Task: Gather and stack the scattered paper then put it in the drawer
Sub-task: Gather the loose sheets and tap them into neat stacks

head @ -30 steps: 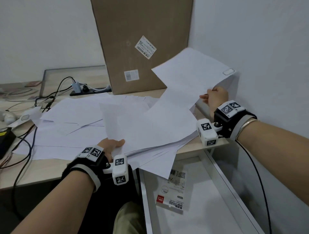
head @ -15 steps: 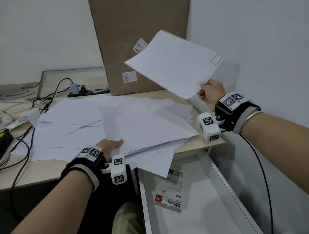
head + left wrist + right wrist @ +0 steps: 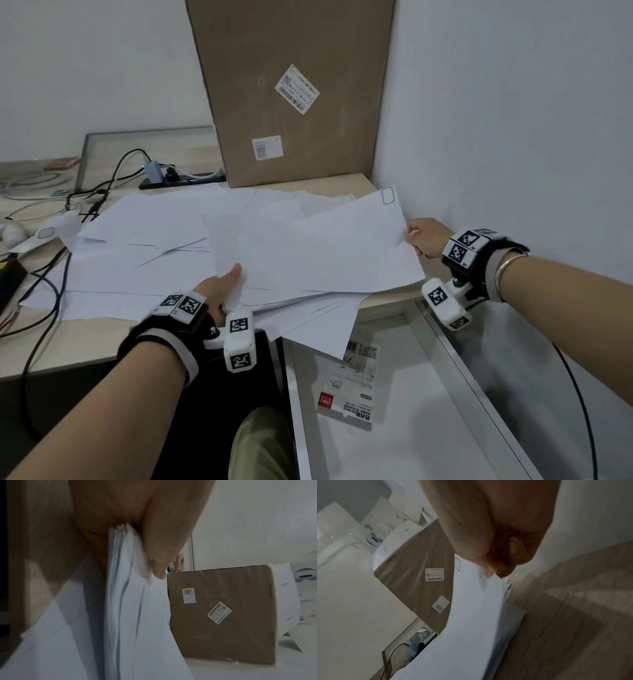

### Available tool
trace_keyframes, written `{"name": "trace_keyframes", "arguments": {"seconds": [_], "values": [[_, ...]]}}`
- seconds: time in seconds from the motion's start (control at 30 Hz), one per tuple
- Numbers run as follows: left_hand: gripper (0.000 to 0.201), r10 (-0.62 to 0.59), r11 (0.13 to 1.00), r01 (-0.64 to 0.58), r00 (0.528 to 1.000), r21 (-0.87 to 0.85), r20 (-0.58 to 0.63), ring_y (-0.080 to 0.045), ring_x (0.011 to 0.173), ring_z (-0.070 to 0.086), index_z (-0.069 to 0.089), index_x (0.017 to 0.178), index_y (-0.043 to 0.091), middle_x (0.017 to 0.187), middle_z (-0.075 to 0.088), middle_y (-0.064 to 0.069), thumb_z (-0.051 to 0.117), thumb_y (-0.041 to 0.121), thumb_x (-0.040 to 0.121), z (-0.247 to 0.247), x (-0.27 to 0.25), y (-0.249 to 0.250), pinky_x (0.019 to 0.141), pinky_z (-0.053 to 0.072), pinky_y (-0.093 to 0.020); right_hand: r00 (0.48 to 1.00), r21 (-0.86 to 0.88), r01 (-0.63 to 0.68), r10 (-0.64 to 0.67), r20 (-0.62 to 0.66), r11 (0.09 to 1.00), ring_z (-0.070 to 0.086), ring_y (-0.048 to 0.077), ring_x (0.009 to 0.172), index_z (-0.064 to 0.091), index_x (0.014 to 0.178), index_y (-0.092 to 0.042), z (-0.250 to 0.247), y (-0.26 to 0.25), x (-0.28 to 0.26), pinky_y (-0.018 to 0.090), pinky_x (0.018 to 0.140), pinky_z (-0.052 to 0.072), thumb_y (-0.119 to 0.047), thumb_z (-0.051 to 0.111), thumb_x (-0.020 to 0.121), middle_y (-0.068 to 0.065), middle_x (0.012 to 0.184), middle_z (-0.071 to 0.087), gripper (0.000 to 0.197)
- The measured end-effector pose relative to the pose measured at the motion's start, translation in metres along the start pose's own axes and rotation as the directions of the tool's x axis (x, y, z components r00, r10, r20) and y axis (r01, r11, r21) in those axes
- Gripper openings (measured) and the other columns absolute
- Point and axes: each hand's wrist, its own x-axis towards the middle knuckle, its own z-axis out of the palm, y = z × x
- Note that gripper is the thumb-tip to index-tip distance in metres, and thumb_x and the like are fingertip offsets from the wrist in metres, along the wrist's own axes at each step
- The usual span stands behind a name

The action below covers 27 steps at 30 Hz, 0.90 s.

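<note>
White paper sheets lie scattered over the wooden desk (image 3: pixel 78 346). My left hand (image 3: pixel 222 287) grips the near-left edge of a gathered stack of paper (image 3: pixel 294 298), thumb on top; the left wrist view shows the stack (image 3: pixel 126 601) pinched between thumb and fingers. My right hand (image 3: pixel 424 238) pinches the right edge of a single top sheet (image 3: pixel 349 246), which lies low over the stack; the right wrist view shows the same sheet (image 3: pixel 471 601) held at its corner. More loose sheets (image 3: pixel 144 240) spread to the left. The open white drawer (image 3: pixel 445 349) sits below the desk's front right.
A tall cardboard box (image 3: pixel 294 89) stands against the back wall. A power strip (image 3: pixel 178 178) and black cables (image 3: pixel 44 281) lie at the left. A label packet (image 3: pixel 349 383) lies in the drawer. The white wall (image 3: pixel 513 137) closes the right side.
My right hand has brought the single sheet down from in front of the box onto the stack. My left hand stays on the stack's near edge.
</note>
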Motion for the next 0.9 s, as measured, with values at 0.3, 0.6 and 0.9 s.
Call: {"name": "trace_keyframes", "arguments": {"seconds": [0.3, 0.6, 0.9], "values": [[0.039, -0.044, 0.996, 0.054, 0.990, -0.075, 0.132, -0.031, 0.090, 0.062, 0.055, 0.114, 0.002, 0.107, 0.065, -0.014, 0.066, 0.028, 0.088, -0.008, -0.002, -0.004, 0.084, 0.052, -0.041, 0.996, 0.175, -0.081, 0.084, -0.008, 0.981, 0.064, 0.025, 0.090, 0.056, 0.121, -0.009, 0.027, -0.014, 0.015, 0.030, 0.072, 0.053, -0.019, 0.057, 0.093, 0.011, 0.097, 0.064, 0.030], [0.060, -0.034, 0.997, 0.033, 0.999, 0.073, 0.014, -0.037, 0.127, 0.046, 0.041, 0.135, -0.007, 0.137, 0.049, -0.018, 0.054, 0.036, 0.095, -0.001, -0.007, 0.003, 0.100, 0.042, -0.041, 0.968, 0.036, -0.234, 0.229, 0.107, 0.972, 0.045, 0.016, 0.054, 0.052, 0.072, -0.009, 0.021, -0.004, 0.006, 0.023, 0.051, 0.033, -0.028, 0.059, 0.093, 0.006, 0.070, 0.054, 0.029], [0.048, -0.116, 0.993, 0.113, 0.991, 0.040, 0.072, -0.035, 0.097, 0.057, 0.043, 0.124, -0.004, 0.113, 0.058, -0.018, 0.056, 0.032, 0.095, -0.003, -0.009, 0.005, 0.088, 0.047, -0.041, 0.961, -0.034, -0.248, 0.250, 0.116, 0.968, 0.051, 0.021, 0.091, 0.057, 0.121, -0.005, 0.010, -0.011, 0.004, 0.025, 0.057, 0.036, -0.036, 0.060, 0.091, 0.008, 0.105, 0.058, 0.043]]}}
